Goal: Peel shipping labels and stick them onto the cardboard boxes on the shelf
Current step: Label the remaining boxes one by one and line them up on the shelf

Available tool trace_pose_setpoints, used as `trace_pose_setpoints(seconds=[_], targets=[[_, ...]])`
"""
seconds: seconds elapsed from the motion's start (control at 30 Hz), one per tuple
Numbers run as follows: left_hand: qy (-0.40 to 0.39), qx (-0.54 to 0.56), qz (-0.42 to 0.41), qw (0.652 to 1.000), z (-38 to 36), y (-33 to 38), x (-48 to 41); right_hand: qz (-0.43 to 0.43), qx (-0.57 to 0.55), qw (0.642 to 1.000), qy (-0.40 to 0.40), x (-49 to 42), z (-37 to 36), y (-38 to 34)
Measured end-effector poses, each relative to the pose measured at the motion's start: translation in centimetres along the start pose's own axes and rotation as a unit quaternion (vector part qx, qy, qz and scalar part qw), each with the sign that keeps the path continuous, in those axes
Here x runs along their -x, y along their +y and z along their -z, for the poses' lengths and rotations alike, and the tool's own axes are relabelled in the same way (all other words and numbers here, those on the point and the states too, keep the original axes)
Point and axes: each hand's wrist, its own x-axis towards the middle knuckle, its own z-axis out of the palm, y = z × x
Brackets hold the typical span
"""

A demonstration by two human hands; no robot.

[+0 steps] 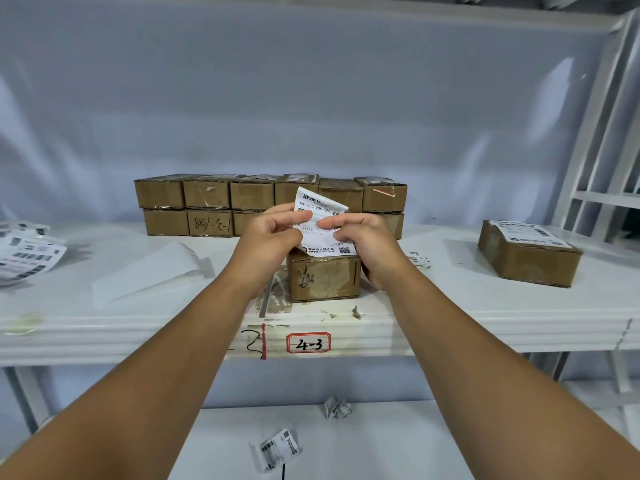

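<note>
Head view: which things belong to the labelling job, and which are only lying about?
Job: shipping label, pinched by left hand and right hand; front box below it; stacked boxes behind; label sheets far left.
Lying about: blank white sheet, crumpled paper, loose label below the shelf.

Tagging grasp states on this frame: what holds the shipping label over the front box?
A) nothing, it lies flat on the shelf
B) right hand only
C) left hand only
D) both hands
D: the left hand and the right hand each pinch the shipping label, which stands up over the front box with its top edge free.
</note>
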Motion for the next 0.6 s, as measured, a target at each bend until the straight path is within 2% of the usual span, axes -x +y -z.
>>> trace_pose_setpoints(seconds=[0.17,0.33,0.6], targets=[[-0.011,-0.041,0.018,0.999,0.5,-0.1,0.1,0.012,0.024,1.000,0.012,-0.5,0.0,0.6],[-0.018,-0.071,-0.010,0.997,0.0,0.6,0.7,0.033,0.050,0.998,0.014,-0.2,0.0,0.4],[-0.035,-0.068,-0.021,0.997,-0.3,1.2,1.2,0.019,0.036,0.999,0.017,-0.3,0.0,0.3]])
